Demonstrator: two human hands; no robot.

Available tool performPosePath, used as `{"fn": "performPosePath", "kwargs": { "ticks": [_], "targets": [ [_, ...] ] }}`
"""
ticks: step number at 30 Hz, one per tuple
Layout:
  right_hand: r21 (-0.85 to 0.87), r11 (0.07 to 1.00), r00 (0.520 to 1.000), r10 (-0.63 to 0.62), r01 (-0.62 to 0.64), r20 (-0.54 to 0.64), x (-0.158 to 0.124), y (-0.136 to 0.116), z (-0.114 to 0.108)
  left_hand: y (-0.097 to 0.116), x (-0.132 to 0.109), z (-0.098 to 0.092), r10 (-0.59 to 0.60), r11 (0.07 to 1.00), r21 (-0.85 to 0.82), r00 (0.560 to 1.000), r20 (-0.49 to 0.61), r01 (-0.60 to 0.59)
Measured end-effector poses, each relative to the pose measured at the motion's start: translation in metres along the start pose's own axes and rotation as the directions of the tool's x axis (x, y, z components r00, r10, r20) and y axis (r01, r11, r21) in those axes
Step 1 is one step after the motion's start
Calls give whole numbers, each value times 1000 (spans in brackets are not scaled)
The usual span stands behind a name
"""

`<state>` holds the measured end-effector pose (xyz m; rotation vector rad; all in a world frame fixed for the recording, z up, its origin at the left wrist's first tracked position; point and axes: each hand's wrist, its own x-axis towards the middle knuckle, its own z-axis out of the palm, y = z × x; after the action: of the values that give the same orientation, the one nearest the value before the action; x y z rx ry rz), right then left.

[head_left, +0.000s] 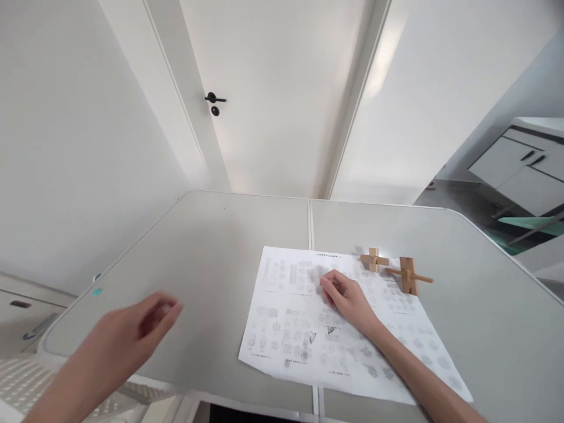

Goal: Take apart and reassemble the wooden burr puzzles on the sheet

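A printed sheet of puzzle diagrams (291, 317) lies on the grey table (211, 258). My right hand (348, 299) rests on the sheet's middle, fingers curled loosely with the fingertips on the paper, nothing visible in them. My left hand (132, 332) hovers over the table's near left corner, blurred by motion, fingers curled inward with nothing seen in them. Two wooden cross-shaped puzzle pieces sit at the sheet's far right corner: a small one (373, 259) and a larger one with a long stick through it (409, 275).
A white door with a black handle (215, 100) stands behind the table. Grey cabinets (524, 167) are at the far right. A seam (310, 223) splits the tabletop down the middle.
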<state>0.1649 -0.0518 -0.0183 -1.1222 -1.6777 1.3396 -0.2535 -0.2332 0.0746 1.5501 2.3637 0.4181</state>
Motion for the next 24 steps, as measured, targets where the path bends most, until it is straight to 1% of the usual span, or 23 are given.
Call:
{"fn": "performPosePath", "kwargs": {
  "ticks": [1, 2, 3, 4, 5, 6, 7, 9, 10, 11, 13, 15, 18, 21, 24],
  "targets": [
    [32, 999, 1000, 5, -5, -10, 1, 0, 0, 40, 24, 1, 145, 989, -22, 989, 23, -145],
    [62, 998, 1000, 12, -11, -20, 1, 1, -1, 77, 45, 6, 270, 960, -90, 962, 38, -266],
    [92, 996, 999, 19, -16, -33, 2, 1, -2, 110, 64, 16, 371, 918, -178, 927, 62, -355],
    [124, 992, 999, 27, -20, -47, 3, 2, -3, 138, 80, 29, 455, 868, -262, 887, 80, -422],
    [165, 986, 997, 35, -24, -65, 4, 2, -4, 159, 94, 45, 518, 822, -321, 852, 75, -471],
    [218, 976, 995, 46, -26, -88, 5, 2, -6, 174, 106, 62, 556, 785, -367, 829, 66, -498],
    [283, 959, 992, 59, -26, -110, 7, 2, -7, 185, 115, 79, 574, 761, -412, 816, 68, -501],
    [425, 905, 984, 95, -23, -149, 11, 2, -11, 198, 129, 108, 578, 742, -472, 811, 91, -476],
    [494, 869, 979, 116, -20, -166, 13, 2, -13, 203, 134, 120, 583, 737, -486, 805, 106, -470],
    [554, 832, 974, 137, -15, -178, 16, 3, -15, 206, 137, 129, 586, 733, -499, 802, 118, -462],
    [636, 771, 968, 163, -6, -189, 20, 3, -19, 210, 142, 141, 584, 729, -519, 801, 130, -447],
    [675, 738, 968, 169, -1, -184, 23, 4, -22, 213, 143, 147, 575, 728, -529, 808, 127, -436],
    [707, 707, 972, 172, -8, -161, 24, 3, -25, 211, 142, 149, 571, 734, -519, 811, 125, -437],
    [756, 654, 968, 203, -20, -149, 24, 1, -29, 209, 140, 150, 591, 739, -492, 793, 145, -460],
    [781, 624, 961, 210, 8, -178, 26, 1, -35, 207, 138, 151, 609, 745, -447, 778, 155, -494]
  ]
}}
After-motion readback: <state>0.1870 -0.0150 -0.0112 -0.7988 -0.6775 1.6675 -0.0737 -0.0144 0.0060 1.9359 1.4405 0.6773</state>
